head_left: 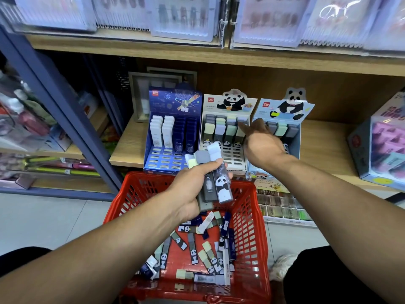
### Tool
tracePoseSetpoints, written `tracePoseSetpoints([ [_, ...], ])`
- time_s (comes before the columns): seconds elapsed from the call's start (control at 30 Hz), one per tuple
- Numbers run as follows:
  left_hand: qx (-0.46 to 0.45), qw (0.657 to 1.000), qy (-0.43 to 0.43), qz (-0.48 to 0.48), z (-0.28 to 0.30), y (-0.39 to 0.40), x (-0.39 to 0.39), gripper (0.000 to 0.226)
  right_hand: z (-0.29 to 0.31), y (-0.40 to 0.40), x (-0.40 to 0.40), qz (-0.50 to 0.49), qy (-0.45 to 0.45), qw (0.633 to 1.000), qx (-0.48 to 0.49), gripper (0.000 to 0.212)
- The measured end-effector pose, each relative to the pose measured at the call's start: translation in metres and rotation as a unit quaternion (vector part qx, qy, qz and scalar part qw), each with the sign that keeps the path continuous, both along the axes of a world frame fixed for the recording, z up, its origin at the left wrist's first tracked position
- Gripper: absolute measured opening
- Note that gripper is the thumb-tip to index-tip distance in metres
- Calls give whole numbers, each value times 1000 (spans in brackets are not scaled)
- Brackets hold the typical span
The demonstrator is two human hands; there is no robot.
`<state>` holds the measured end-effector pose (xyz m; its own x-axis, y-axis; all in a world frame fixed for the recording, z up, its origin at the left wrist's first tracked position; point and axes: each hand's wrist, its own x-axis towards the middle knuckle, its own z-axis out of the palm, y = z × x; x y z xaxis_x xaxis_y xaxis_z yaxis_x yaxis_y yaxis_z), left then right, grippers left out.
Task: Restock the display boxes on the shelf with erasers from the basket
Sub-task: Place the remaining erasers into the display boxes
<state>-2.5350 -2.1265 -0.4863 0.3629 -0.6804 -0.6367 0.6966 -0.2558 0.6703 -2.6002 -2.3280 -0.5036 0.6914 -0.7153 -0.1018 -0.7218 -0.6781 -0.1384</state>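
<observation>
My left hand grips a bunch of long panda erasers above the red basket. Several loose erasers lie on the basket floor. Three display boxes stand on the wooden shelf: a dark blue one at left, a white panda one in the middle, a light blue panda one at right. My right hand reaches over the seam between the white and light blue boxes, fingers stretched toward the white box's right column of erasers. I cannot tell whether its fingertips hold an eraser.
A pink and blue box stands on the shelf at far right. Behind the dark blue box sits a grey framed box. Packaged goods hang on the shelf above. A blue metal upright slants at left. Colourful items fill a lower tray.
</observation>
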Motion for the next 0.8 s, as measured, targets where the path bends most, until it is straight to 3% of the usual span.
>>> tracePoseSetpoints([
  [0.07,0,1000,-8,-3,1,1,0,28,8,7,-2,12,-104,994,-7,50],
  [0.1,-2,1000,-11,-4,1,1,1,30,14,12,-1,10,-149,988,42,37],
  [0.2,-9,1000,-17,-10,1,0,1,37,31,32,-2,23,-179,922,342,39],
  [0.3,-12,1000,-16,-15,0,-1,-1,35,30,41,-6,34,-183,866,463,34],
  [0.47,9,1000,-19,-7,-3,-3,-6,30,34,29,-10,-98,-294,827,469,21],
  [0.6,39,999,-11,-13,-6,-3,-6,20,40,6,-23,-144,-336,806,465,15],
  [0.67,49,999,-6,-19,-8,-3,-6,18,42,-8,-30,-145,-338,829,420,13],
  [0.8,48,999,6,-19,-9,-6,-6,12,39,-41,-46,-171,-261,928,204,9],
])
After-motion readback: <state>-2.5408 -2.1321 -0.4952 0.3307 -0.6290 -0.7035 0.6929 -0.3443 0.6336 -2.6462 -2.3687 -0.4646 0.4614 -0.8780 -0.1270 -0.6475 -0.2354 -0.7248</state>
